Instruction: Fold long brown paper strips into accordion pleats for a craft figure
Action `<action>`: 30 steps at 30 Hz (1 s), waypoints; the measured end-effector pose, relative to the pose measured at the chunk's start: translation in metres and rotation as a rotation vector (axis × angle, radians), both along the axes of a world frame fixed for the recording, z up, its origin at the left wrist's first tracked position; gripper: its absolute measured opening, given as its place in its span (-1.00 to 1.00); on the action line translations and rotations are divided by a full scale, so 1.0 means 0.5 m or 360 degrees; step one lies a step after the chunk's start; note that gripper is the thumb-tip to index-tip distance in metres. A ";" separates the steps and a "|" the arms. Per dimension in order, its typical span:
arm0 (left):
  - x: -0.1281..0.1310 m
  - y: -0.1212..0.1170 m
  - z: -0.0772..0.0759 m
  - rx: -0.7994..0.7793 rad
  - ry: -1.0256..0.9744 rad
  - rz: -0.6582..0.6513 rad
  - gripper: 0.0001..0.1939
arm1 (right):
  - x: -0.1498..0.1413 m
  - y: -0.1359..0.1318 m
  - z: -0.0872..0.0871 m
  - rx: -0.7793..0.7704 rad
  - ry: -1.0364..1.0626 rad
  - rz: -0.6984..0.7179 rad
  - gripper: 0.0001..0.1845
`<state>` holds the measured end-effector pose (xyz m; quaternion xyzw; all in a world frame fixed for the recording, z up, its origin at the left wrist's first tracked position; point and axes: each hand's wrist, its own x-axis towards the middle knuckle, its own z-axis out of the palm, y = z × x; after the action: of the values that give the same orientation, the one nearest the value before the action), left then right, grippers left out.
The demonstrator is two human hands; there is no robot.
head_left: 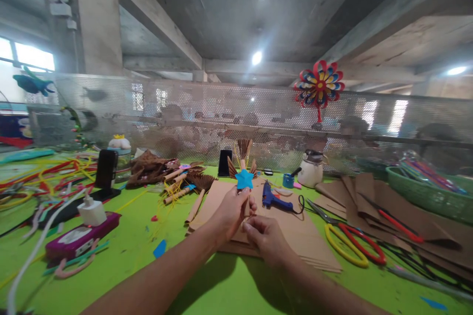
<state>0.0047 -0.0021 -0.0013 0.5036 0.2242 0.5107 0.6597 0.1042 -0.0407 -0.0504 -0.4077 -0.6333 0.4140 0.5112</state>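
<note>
My left hand [231, 212] is closed round a brown rolled-paper stick [247, 206], held upright over the brown paper sheets [299, 236]. A blue paper star [244, 179] sits on the front of the stick just above my fingers. Pleated brown paper fans [244, 148] spread above and to both sides of the star. Just below, my right hand [266, 237] is pinched near the stick's lower end; what is between its fingertips is too small to make out. A blue glue gun [275, 199] lies on the sheets to the right.
Red-and-yellow-handled scissors [347, 238] and folded brown paper [388, 206] lie right, before a green basket [424, 194]. A purple power strip [83, 236] and a phone on a stand [106, 170] stand left. More paper sticks [177, 184] lie behind. A perforated metal screen [221, 123] closes off the back.
</note>
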 end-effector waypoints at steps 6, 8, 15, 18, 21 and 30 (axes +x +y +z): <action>0.000 0.005 -0.005 0.0018 0.0043 0.0038 -0.84 | -0.001 -0.001 0.001 0.0003 -0.0013 -0.0029 -0.70; 0.000 0.006 -0.008 0.0008 0.0062 0.0051 -0.83 | -0.002 -0.002 0.000 0.0023 -0.0033 -0.0049 -0.69; 0.001 0.010 -0.012 0.0011 0.0078 0.0065 -0.83 | -0.003 -0.002 0.002 0.0108 -0.0088 -0.0056 -0.69; 0.000 0.013 -0.013 0.0009 0.0114 0.0071 -0.83 | -0.004 -0.001 -0.002 0.0102 -0.0083 -0.0055 -0.69; 0.000 0.017 -0.018 0.0041 0.0143 0.0102 -0.83 | -0.006 0.000 -0.007 0.0119 -0.0074 -0.0063 -0.70; 0.000 0.024 -0.027 0.0046 0.0180 0.0097 -0.81 | -0.008 0.003 -0.019 0.0118 -0.0062 -0.0096 -0.76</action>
<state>0.0048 0.0098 -0.0150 0.5342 0.2688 0.5045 0.6228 0.1002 -0.0391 -0.0598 -0.4152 -0.6455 0.3666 0.5259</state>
